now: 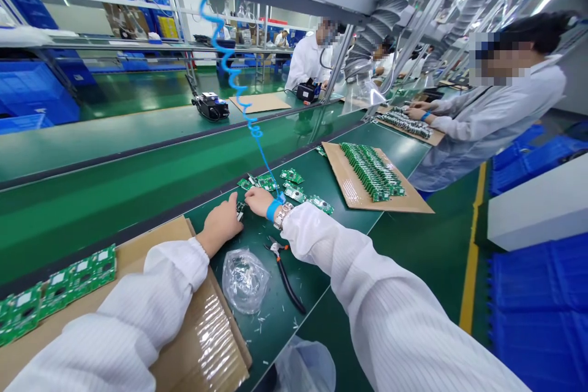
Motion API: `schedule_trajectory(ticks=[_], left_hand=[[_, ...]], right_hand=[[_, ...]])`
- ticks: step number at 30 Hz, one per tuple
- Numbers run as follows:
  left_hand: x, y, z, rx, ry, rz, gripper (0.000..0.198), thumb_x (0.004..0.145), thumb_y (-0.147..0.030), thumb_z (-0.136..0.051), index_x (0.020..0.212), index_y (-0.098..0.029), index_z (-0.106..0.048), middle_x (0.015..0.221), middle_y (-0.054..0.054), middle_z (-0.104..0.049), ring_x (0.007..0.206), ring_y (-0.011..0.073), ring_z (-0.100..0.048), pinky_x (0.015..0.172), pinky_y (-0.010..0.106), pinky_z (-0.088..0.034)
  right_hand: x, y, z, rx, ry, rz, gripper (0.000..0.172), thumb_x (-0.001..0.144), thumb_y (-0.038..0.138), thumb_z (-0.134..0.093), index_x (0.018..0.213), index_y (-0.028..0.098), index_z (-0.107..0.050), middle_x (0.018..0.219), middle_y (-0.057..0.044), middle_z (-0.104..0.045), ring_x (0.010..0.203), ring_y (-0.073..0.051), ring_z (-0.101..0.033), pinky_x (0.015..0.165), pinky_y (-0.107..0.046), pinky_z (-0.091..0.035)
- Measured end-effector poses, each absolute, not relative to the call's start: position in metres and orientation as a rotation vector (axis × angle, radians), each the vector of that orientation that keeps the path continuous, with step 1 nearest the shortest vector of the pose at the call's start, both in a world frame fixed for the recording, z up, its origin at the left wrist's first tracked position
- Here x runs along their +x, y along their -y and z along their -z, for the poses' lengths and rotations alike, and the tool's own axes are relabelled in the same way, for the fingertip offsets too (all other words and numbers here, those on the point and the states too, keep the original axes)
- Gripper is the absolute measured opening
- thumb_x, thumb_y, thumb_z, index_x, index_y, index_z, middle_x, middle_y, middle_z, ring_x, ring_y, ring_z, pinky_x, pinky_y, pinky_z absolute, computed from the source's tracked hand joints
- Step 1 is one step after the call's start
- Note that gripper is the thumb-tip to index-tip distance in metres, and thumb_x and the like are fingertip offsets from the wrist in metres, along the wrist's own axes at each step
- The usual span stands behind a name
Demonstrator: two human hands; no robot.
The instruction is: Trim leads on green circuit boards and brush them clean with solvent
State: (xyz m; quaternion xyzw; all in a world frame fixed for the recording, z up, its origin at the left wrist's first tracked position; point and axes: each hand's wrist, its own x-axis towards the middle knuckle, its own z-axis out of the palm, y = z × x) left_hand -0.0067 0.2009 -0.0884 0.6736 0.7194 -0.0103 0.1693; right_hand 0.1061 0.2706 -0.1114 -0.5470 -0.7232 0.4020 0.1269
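My left hand (221,225) is closed around a small circuit board (239,211), mostly hidden by the fingers. Close beside it, my right hand (260,203) has its fingers pinched together; whatever they hold is too small to make out. A blue wrist strap (272,209) with a coiled blue cord (229,67) circles my right wrist, next to a metal watch (282,215). Just beyond the hands lie several loose green circuit boards (293,176). Nearer me are side cutters (287,278) with black handles and a clear plastic bag (245,282).
Flat cardboard (184,343) under my left arm bears joined green boards (80,275). To the right, a cardboard sheet (331,165) carries rows of stacked boards (370,171). Small white scraps litter the bench. A co-worker (505,92) handles parts at the right.
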Motion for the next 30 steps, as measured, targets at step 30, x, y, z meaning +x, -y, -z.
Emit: schedule_trajectory(ticks=[30], left_hand=[[-0.034,-0.203,0.104,2.131,-1.934,-0.046,0.037,0.087,-0.034,-0.058,0.119,-0.016,-0.053,0.119,0.009,-0.057,0.103,0.0225,-0.058,0.087,0.045,-0.05]], right_hand=[[0.179,-0.217,0.067,-1.459,2.005,-1.306,0.05,0.079,0.032,-0.062,0.126,0.019,-0.055,0.132,-0.009,-0.054,0.123,-0.023,-0.049,0.104,-0.036,-0.037]])
